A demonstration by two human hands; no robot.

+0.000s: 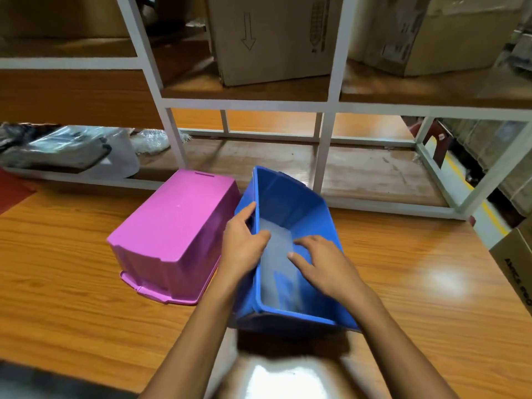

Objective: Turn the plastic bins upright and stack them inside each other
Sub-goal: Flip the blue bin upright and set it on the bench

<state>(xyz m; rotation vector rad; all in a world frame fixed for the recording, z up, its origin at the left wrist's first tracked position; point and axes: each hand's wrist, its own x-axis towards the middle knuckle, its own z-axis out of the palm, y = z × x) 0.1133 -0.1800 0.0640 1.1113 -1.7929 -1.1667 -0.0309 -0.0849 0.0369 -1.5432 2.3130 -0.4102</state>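
Blue rectangular plastic bin [290,203] tilted over wooden table [72,283], mouth toward camera. Left hand [244,243] grips blue bin's left rim, thumb inside. Right hand [322,263] flat inside blue bin, fingers spread, grasping nothing. Pink rectangular plastic bin [175,234] upside down, just left of blue bin.

**Pink and blue on orange wood**

The overturned bin [172,234] is plain bright pink. The other bin [290,203] is solid blue, with a pale whitish sheen inside. The tabletop [72,269] is orange-brown with wood grain. The shelf frame [325,156] is white. The cardboard box [267,38] is tan with a black outlined arrow. A yellow stripe [460,180] marks the grey floor.
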